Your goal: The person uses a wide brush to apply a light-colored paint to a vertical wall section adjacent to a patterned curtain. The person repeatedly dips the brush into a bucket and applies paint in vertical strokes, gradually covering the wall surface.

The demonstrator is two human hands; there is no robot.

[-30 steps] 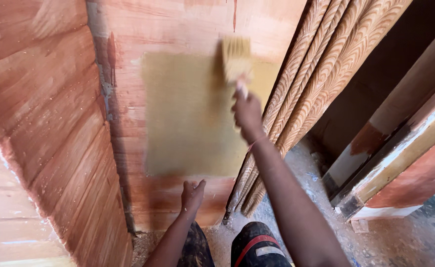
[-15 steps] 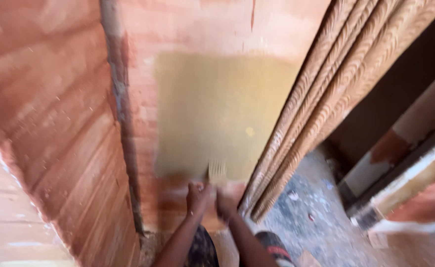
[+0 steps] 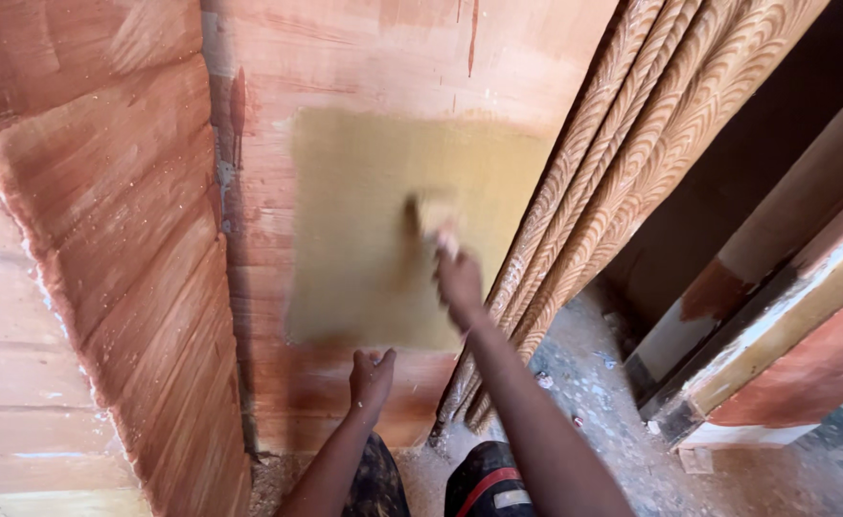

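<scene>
The right hand (image 3: 458, 283) is closed around the handle of a paintbrush (image 3: 433, 216), blurred, its bristles against the reddish wooden panel (image 3: 364, 57) that stands upright before the person. The left hand (image 3: 372, 375) rests lower down, fingers spread loosely open and pressed on the bare wood just beneath the coated area.

A rectangular olive-yellow patch (image 3: 345, 239) already covers the middle of the panel, and the brush sits inside it, right of its centre. By the look of it, roughly the central portion is coated; the wide band above, the strip along the left edge and the band below are uncoated red wood.

Carved, feather-patterned mouldings (image 3: 651, 124) lean just right of the patch. On the dusty floor (image 3: 613, 421) lie small scraps. No packages, labels or signs show anywhere.
</scene>
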